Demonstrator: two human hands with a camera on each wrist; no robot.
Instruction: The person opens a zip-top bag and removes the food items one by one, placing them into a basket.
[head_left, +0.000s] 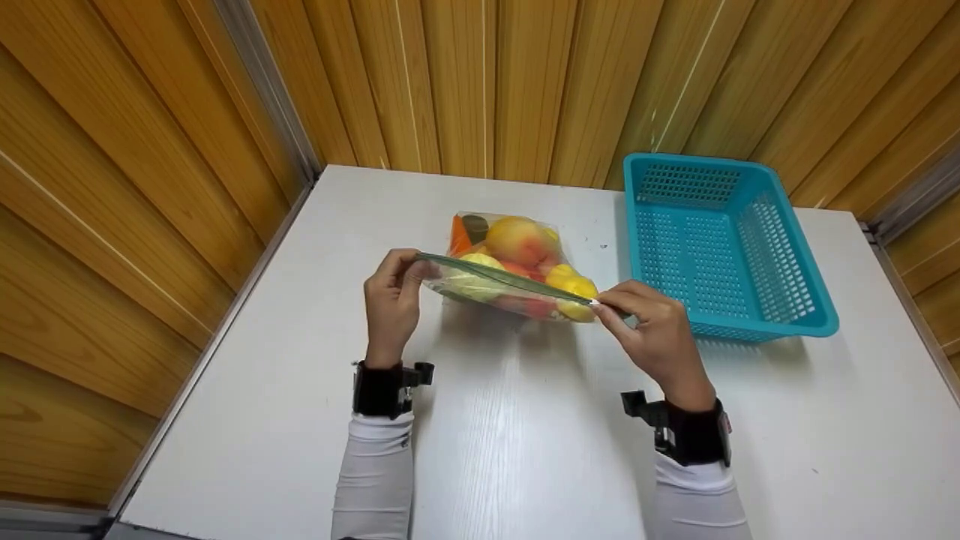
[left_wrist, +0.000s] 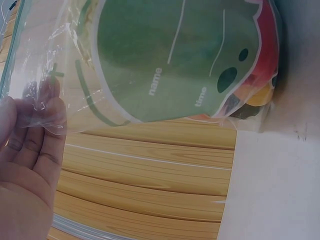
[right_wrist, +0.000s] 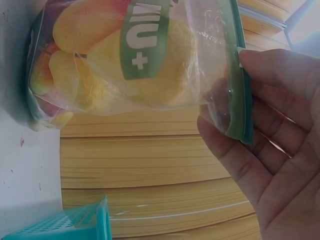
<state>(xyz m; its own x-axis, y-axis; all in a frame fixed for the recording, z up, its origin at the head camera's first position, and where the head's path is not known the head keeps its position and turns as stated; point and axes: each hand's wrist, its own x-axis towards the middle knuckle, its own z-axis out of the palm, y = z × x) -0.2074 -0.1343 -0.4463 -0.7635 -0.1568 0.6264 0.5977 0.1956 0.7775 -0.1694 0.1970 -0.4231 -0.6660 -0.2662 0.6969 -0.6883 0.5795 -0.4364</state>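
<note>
A clear zip bag [head_left: 495, 277] stands on the table in the head view, packed with yellow, red and orange fruit-like pieces [head_left: 517, 238]. My left hand [head_left: 391, 304] pinches the left end of its green zip strip between thumb and fingers. At the opposite end my right hand [head_left: 652, 334] holds the strip, thumb on a small white slider [right_wrist: 241, 56]. The left wrist view shows a green printed panel [left_wrist: 145, 45] with "name" and "time" on the bag's front. Yellow pear-shaped fruit [right_wrist: 75, 75] shows through the plastic in the right wrist view.
A turquoise perforated basket [head_left: 814, 300] stands at the back right of the white table [head_left: 480, 450], right of the bag. Wood-patterned panels [head_left: 525, 90] wall the back and both sides. Each wrist wears a black camera mount [head_left: 382, 390].
</note>
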